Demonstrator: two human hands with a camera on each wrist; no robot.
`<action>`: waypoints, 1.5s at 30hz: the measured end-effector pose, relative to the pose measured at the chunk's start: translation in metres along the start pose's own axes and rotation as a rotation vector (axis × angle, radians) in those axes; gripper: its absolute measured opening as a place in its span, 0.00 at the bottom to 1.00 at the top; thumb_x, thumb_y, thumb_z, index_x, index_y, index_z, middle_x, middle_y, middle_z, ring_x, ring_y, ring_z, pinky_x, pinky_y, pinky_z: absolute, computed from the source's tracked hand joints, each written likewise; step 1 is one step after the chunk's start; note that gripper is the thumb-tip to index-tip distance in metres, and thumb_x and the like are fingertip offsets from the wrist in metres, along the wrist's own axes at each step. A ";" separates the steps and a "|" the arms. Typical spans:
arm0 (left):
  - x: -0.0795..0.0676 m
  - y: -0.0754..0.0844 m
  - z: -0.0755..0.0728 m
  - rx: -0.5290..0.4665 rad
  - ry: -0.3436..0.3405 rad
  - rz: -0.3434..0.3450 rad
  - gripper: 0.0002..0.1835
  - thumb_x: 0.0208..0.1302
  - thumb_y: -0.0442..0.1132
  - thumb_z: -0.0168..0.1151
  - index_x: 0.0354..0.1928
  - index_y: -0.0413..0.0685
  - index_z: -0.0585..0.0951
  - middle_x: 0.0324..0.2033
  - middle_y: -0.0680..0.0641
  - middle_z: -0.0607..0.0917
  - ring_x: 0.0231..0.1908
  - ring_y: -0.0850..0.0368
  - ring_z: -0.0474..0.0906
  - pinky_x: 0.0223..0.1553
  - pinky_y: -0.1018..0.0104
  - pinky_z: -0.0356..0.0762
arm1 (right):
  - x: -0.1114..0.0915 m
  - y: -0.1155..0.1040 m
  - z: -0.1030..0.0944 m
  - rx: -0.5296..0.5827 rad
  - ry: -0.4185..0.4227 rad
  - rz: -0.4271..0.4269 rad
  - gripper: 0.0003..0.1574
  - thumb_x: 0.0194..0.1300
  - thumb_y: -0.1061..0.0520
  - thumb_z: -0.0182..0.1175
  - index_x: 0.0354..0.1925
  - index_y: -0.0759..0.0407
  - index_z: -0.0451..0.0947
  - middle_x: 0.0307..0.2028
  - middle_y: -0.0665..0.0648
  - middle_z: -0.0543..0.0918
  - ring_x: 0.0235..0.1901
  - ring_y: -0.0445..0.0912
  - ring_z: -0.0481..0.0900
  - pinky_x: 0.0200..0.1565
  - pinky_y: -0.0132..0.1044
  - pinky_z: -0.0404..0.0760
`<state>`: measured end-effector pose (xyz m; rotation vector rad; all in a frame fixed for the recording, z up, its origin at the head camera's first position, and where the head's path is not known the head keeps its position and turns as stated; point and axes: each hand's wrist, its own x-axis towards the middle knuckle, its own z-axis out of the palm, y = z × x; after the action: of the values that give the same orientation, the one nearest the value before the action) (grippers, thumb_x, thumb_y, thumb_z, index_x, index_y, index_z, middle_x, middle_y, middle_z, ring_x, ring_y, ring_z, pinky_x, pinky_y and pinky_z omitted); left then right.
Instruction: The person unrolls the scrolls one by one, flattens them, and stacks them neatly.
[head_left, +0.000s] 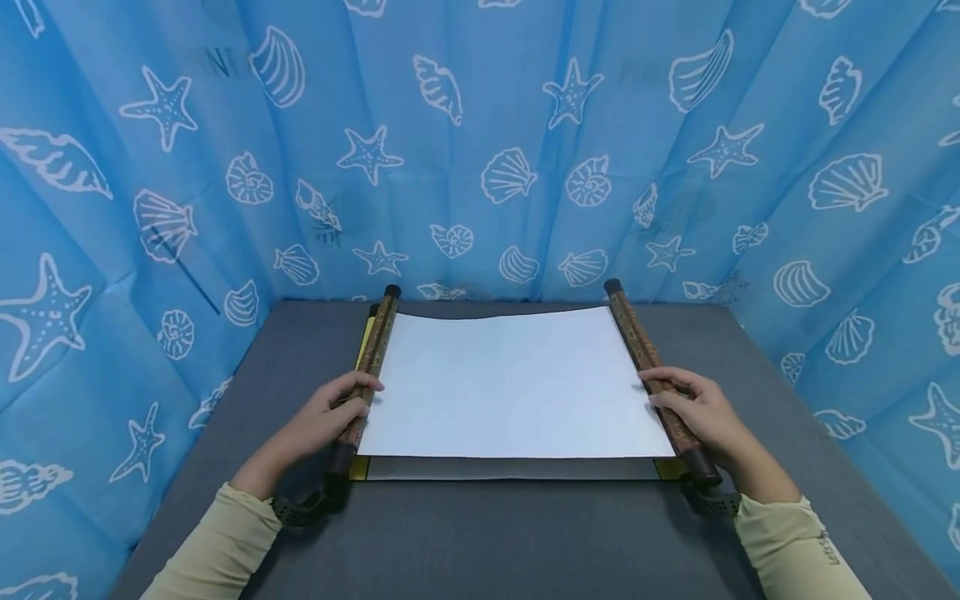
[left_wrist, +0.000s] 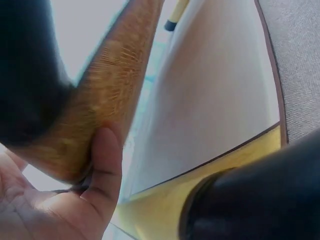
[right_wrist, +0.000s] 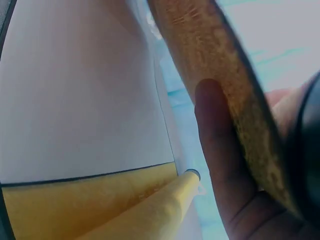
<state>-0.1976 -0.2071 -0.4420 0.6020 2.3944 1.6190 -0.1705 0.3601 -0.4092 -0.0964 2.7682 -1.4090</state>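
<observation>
A scroll with white paper [head_left: 510,383] is spread between two brown patterned rollers with dark end knobs. My left hand [head_left: 322,421] grips the left roller [head_left: 384,327], its fingers over the top and onto the paper's edge. The right roller [head_left: 632,329] is held by my right hand [head_left: 701,415], whose fingertips overlap the paper's right edge. Both wrist views show these rollers raised above a second scroll [left_wrist: 215,90], which lies unrolled underneath with yellow end bands [right_wrist: 100,205]. Most of that lower scroll is hidden from the head view.
The lower scroll's yellow roller [right_wrist: 162,207] and dark end knob [left_wrist: 255,195] lie beneath my hands. A grey table [head_left: 510,542] carries everything. Blue curtains [head_left: 480,167] with shells and starfish hang behind the table and along both sides.
</observation>
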 end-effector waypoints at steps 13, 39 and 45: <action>-0.005 -0.006 -0.010 0.035 0.073 0.082 0.09 0.77 0.36 0.62 0.51 0.40 0.77 0.37 0.44 0.74 0.27 0.55 0.64 0.31 0.59 0.70 | -0.004 0.004 -0.014 -0.045 -0.028 0.021 0.29 0.88 0.53 0.36 0.71 0.62 0.74 0.76 0.70 0.67 0.65 0.55 0.71 0.50 0.36 0.74; -0.003 -0.004 -0.014 0.100 0.112 0.016 0.17 0.74 0.40 0.68 0.61 0.45 0.82 0.63 0.40 0.82 0.55 0.51 0.80 0.52 0.57 0.81 | -0.008 0.027 -0.030 -0.045 0.059 0.023 0.22 0.80 0.57 0.58 0.67 0.60 0.77 0.54 0.52 0.87 0.39 0.34 0.82 0.38 0.36 0.82; -0.005 -0.006 -0.015 0.104 0.102 0.001 0.18 0.73 0.40 0.69 0.61 0.46 0.83 0.62 0.39 0.82 0.53 0.51 0.82 0.50 0.58 0.83 | -0.007 0.033 -0.028 -0.066 0.047 0.018 0.22 0.80 0.58 0.58 0.67 0.62 0.76 0.57 0.55 0.86 0.41 0.31 0.81 0.40 0.34 0.81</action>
<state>-0.1997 -0.2240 -0.4419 0.5507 2.5648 1.5690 -0.1667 0.4031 -0.4195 -0.0410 2.8460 -1.3334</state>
